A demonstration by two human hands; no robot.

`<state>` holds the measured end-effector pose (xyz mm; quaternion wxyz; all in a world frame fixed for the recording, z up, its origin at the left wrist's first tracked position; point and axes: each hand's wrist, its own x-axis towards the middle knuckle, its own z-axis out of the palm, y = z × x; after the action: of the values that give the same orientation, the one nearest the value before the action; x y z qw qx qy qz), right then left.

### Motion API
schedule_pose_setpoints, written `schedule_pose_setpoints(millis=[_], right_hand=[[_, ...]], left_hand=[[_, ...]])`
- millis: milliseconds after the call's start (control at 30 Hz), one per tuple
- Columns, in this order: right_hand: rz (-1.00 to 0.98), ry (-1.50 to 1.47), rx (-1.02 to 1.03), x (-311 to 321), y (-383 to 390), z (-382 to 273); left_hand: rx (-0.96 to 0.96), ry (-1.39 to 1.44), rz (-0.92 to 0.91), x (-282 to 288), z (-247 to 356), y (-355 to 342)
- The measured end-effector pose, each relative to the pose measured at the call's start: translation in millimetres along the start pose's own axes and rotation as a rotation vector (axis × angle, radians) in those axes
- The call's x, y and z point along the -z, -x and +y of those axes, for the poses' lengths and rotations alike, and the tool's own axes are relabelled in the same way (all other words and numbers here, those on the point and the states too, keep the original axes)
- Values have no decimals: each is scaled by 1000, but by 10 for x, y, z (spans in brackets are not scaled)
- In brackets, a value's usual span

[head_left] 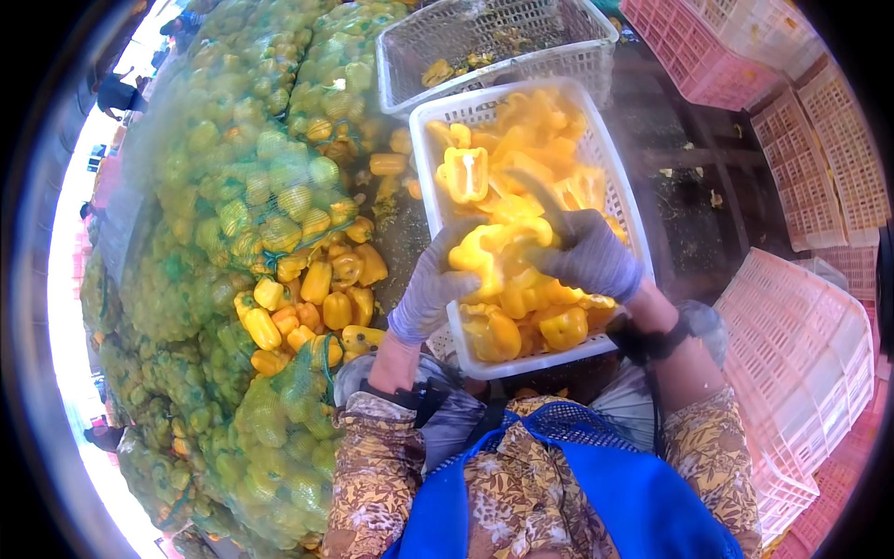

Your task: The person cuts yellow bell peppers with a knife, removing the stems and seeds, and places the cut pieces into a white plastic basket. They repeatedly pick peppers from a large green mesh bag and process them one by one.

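Note:
Between my two gloved hands, over a white plastic crate (643, 244), is an opened yellow bell pepper (494, 244). My left hand (430, 287), in a greyish-purple glove, is closed on its left side, thumb pressed to the flesh. From the right, my right hand (601, 259) grips the pepper's other side, its thumb on the edge. A dark, blurred shape by the right fingers could be a finger or a tool; I cannot tell. Cut yellow peppers fill the crate below, among them a hollow half (465, 175) and a piece (564, 328) at the near end.
Green mesh sacks of peppers (270, 177) pile up on the left. Loose whole yellow peppers (317, 284) spill out beside them. A greyish crate (396, 70) with scraps stands beyond the white one. Pink crates (694, 56) and a pale crate (792, 345) are stacked on the right.

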<state>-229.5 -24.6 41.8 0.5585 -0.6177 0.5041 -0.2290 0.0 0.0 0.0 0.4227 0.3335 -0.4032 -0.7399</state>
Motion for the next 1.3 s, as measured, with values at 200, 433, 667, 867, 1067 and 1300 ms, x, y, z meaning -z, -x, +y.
schedule_pose_setpoints(millis=[200, 433, 667, 867, 1067, 1300], right_hand=[[178, 226, 419, -151, -74, 113], [97, 3, 178, -59, -64, 64], [333, 53, 344, -154, 7, -76], [424, 143, 477, 89, -201, -92], [127, 325, 601, -182, -220, -12], [213, 501, 556, -208, -175, -44]], left_hand=[[-102, -629, 295, -171, -42, -76], [-48, -152, 314, -46, 5, 6], [-125, -38, 730, 213, -8, -83], [-269, -240, 556, 115, 23, -39], [-423, -676, 380, -225, 62, -119], [-465, -695, 426, -413, 31, -199]])
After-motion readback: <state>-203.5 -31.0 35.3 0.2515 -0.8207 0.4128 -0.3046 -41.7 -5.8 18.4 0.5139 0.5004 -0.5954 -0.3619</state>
